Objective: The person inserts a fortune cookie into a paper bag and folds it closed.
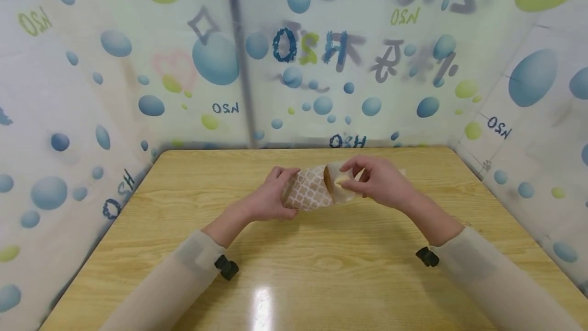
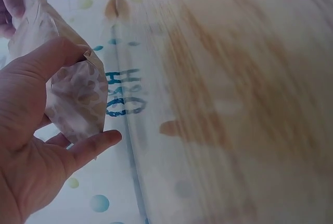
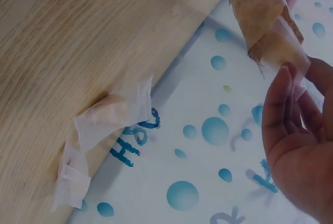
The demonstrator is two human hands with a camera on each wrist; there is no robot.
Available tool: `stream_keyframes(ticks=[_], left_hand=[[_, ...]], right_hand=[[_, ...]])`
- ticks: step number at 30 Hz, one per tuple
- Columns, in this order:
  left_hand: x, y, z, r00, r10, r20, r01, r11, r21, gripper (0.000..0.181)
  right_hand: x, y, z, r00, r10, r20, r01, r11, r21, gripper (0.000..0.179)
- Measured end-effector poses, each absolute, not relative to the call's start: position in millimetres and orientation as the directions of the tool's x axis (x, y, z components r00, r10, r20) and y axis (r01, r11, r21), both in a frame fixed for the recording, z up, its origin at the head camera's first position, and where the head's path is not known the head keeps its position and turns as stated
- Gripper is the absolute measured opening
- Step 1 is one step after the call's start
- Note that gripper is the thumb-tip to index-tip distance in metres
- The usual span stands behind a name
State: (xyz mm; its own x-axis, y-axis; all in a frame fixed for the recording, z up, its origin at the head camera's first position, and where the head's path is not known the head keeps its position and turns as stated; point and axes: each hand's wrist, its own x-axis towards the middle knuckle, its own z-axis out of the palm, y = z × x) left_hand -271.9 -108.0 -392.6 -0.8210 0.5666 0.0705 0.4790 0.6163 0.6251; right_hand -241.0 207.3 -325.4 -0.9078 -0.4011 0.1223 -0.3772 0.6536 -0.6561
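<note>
A brown paper bag (image 1: 310, 189) with a white lattice pattern lies on its side just above the table, its torn-looking mouth facing right. My left hand (image 1: 270, 198) grips its closed end, with the thumb on one side and fingers on the other. At the mouth, my right hand (image 1: 382, 182) pinches a translucent white packet (image 3: 283, 52) holding something pale. Part of that packet is inside the bag, so its full shape is hidden. In the right wrist view, two similar translucent packets (image 3: 112, 113) (image 3: 74, 182) lie on the table past the right hand.
The wooden table (image 1: 321, 269) ends at a back edge against a pale curtain (image 1: 294, 116) printed with blue and green dots and letters. The same sheeting hangs at both sides. A dark wristband clip (image 1: 226, 267) sits at the left cuff, another (image 1: 427, 257) at the right.
</note>
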Motion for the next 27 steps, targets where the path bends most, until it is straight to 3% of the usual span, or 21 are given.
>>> stream_keyframes(ticks=[9, 27], left_hand=[[-270.7, -109.0, -393.4, -0.833, 0.551, 0.056, 0.454, 0.62, 0.641, 0.106], [-271.0, -105.9, -394.4, -0.812, 0.578, 0.078, 0.497, 0.615, 0.612, 0.106]], right_hand=[[-241.3, 210.3, -322.1, -0.899, -0.407, 0.16, -0.417, 0.687, -0.596, 0.027], [-244.8, 211.3, -314.7, -0.894, -0.443, 0.075, -0.401, 0.712, -0.576, 0.031]])
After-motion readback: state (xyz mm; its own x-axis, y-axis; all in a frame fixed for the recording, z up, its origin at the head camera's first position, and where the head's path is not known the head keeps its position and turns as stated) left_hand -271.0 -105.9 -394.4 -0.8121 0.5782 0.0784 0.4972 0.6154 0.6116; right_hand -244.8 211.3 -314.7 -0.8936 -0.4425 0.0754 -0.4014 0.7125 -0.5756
